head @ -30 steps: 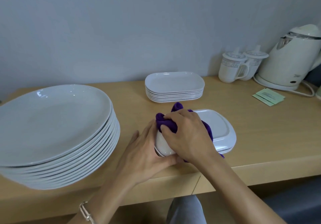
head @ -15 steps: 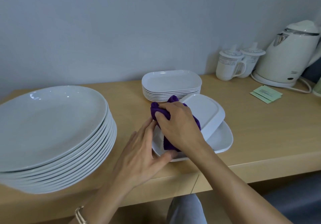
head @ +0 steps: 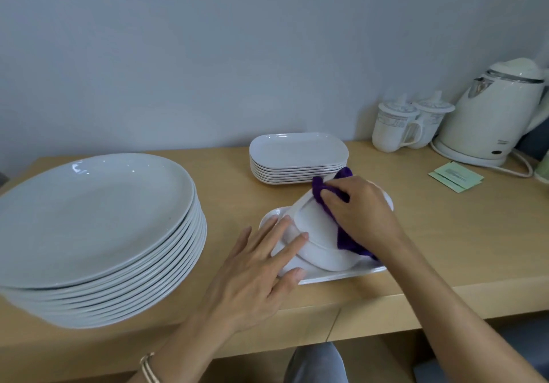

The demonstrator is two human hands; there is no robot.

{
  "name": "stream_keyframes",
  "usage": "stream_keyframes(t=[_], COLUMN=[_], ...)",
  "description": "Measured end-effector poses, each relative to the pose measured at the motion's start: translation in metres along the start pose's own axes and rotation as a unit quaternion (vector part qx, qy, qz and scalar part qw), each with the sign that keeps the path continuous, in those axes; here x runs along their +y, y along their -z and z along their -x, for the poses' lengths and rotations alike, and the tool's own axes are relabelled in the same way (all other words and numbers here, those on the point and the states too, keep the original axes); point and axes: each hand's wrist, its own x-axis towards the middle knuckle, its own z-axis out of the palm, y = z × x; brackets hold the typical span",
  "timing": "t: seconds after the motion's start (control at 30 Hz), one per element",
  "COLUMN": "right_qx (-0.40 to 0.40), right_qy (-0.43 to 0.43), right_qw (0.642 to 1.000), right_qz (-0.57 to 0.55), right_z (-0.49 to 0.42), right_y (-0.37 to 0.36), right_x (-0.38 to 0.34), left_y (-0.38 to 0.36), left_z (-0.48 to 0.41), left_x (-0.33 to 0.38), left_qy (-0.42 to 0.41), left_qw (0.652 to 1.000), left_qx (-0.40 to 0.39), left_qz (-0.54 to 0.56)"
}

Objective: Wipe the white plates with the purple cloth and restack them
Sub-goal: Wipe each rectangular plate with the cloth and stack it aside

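Thin bracelet (head: 147, 368) on left wrist, perhaps grey trousers (head: 315, 363)

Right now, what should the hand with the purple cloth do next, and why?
Probably sweep the purple cloth across the tilted plate toward the steadying left hand: the right hand grips the cloth along the plate's right side, and its left part lies uncovered.

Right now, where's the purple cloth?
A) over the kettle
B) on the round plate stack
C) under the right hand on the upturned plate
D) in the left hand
C: the right hand holds the purple cloth against the upturned plate; the left hand only steadies that plate.
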Motion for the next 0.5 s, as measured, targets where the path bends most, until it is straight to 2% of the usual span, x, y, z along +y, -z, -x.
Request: stream_keyframes(t=[0.13,0.27,0.5], right_qx=[0.02,0.014,-0.021], right_qy=[0.023,0.034,0.083], right_qw=[1.0,0.999,0.996], right_qz=[0.005,0.002,0.015], right_z=[0.01,0.011,-0.006], right_y=[-0.031,-0.045,-0.033], right_x=[-0.01,-0.026,-0.021], left_y=[0.0,0.0,-0.003], left_z=[0.0,0.001,0.001], left_x=[0.001,-0.001,-0.003], left_qy=[0.034,0.009,0.011], left_qw=[0.998,0.999,0.997], left_qx=[0.055,0.036,0.071], left_qz=[0.017,0.039,0.026])
